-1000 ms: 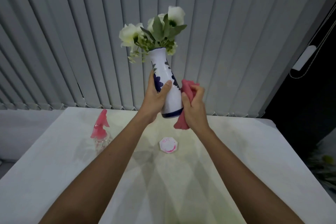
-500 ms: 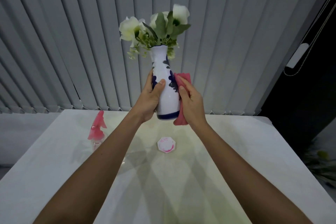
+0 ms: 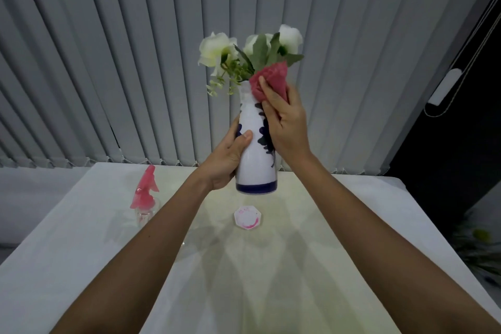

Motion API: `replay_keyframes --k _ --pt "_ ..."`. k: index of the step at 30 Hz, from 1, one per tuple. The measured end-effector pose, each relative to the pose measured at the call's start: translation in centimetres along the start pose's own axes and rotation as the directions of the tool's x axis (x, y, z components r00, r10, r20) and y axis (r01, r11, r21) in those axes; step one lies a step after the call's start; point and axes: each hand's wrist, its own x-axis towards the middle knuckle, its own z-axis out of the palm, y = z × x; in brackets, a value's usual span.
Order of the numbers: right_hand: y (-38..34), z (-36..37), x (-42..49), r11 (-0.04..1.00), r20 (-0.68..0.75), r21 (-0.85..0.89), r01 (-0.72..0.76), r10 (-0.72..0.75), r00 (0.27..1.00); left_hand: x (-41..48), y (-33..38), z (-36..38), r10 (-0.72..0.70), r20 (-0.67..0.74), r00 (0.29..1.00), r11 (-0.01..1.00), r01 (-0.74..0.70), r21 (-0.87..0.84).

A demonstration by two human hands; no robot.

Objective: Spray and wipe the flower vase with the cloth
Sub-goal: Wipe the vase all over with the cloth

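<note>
The blue-and-white flower vase [image 3: 256,160] hangs upright in the air above the counter [image 3: 366,225], carried wholly by the two hands. The left hand [image 3: 226,161] is wrapped round its wide lower body from the nine o'clock side, thumb laid across the front just above the dark blue foot band. The right hand [image 3: 286,123] bunches the red cloth [image 3: 271,77] against the narrow neck at about one o'clock, right under the white flowers [image 3: 217,49]. The vase looks like glazed ceramic: stiff, smooth, likely slick where spray has wetted it, and sure to break if dropped. The broad belly seems the safest hold; the slim neck gives less to grip. The cloth is soft and folds round the curve easily. On the counter, a pink-headed spray bottle [image 3: 145,198] stands at eight o'clock from the vase, and a small octagonal dish [image 3: 247,217] lies at six o'clock.
</note>
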Motion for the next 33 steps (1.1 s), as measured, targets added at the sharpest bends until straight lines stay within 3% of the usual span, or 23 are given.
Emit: replay_keyframes --k 5,9,12,15,19,22,26,29,31,33 --pt "0.2 -0.7 -6.0 0.994 0.153 0.114 -0.004 -0.014 0.988 0.2 0.5 -1.5 0.022 -0.076 0.997 0.999 -0.024 -0.027" --pt "1.2 -1.2 -10.6 0.996 0.264 0.092 0.020 -0.044 0.964 0.5 0.7 -2.8 0.048 -0.130 0.990 0.999 -0.047 0.009" --pt "1.0 -0.9 -7.8 0.999 0.222 0.033 0.011 -0.018 0.975 0.7 0.8 -2.2 0.037 -0.123 0.992 0.999 -0.033 0.035" --pt "0.5 -0.4 -3.6 0.992 0.099 0.046 -0.118 0.113 0.989 1.3 0.8 -1.2 0.025 -0.134 0.991 0.998 -0.016 0.068" --pt "1.0 -0.1 -4.8 0.981 0.069 0.044 -0.189 0.185 0.980 2.0 1.0 0.2 0.005 -0.261 0.965 0.998 0.011 0.059" --pt "2.0 0.2 -10.5 0.993 0.064 -0.045 -0.105 0.107 0.992 2.7 0.9 0.1 -0.006 -0.367 0.930 1.000 0.014 0.018" --pt "2.2 1.1 -13.6 0.979 0.193 -0.203 0.017 0.023 0.981 3.0 0.4 0.1 -0.041 -0.431 0.901 0.998 0.060 0.031" --pt "2.5 1.1 -12.7 0.933 0.129 -0.324 0.158 -0.122 0.984 3.0 0.5 0.7 -0.061 -0.453 0.889 0.997 0.071 0.004" --pt "2.1 0.7 -11.3 0.970 0.079 -0.236 0.053 -0.035 0.996 3.2 0.7 0.8 -0.057 -0.465 0.884 0.998 0.057 -0.016" --pt "1.5 0.8 -10.0 0.976 -0.033 -0.088 -0.198 0.196 0.980 3.4 0.9 0.8 -0.054 -0.469 0.882 0.998 0.059 -0.005"
